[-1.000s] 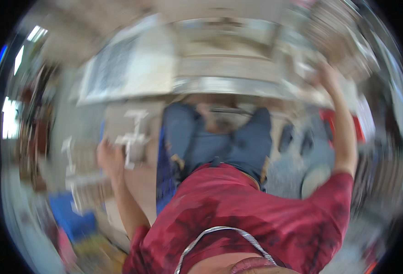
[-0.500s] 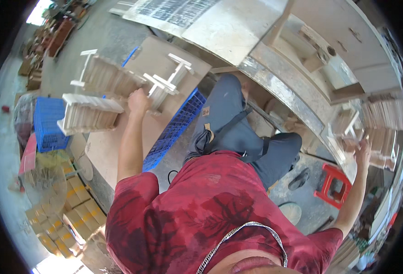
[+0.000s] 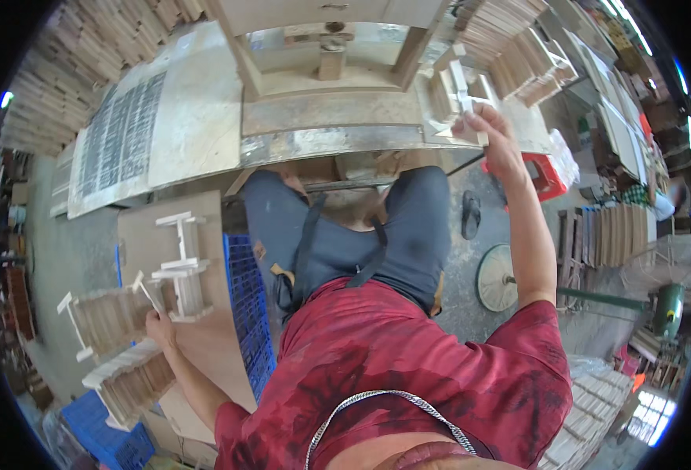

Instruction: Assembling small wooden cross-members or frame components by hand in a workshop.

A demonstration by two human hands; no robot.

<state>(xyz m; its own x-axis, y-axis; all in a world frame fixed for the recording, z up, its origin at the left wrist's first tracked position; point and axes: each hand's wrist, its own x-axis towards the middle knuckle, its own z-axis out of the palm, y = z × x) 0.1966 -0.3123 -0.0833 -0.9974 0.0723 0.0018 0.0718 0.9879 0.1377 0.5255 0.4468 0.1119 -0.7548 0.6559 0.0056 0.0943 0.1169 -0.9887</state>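
Note:
My left hand [image 3: 161,329] is closed at the edge of the board on my left, its fingers round the lower end of a thin pale wooden piece [image 3: 150,293]. Right beside it are a row of thin wooden slats [image 3: 110,317] and a second stack of slats [image 3: 135,384]. H-shaped pale wooden pieces [image 3: 182,270] lie just beyond the hand. On the right, my right hand [image 3: 493,141] is raised over the bench's front edge, fingers pinched on a small pale wooden piece [image 3: 482,139]. Behind it stand pale wooden frame pieces [image 3: 457,84].
Ahead runs a worn workbench [image 3: 330,139] with a wooden box-like fixture [image 3: 331,59]. More slat stacks [image 3: 522,66] stand at its right end. A blue crate [image 3: 250,305] is under the left board. A red stool [image 3: 545,176], a sandal [image 3: 471,215] and a round fan base [image 3: 498,278] are on the right.
My view has turned right, bringing the bench straight ahead. My right hand has come away from the slat stacks at the bench's right end. My left hand stays by the left stacks.

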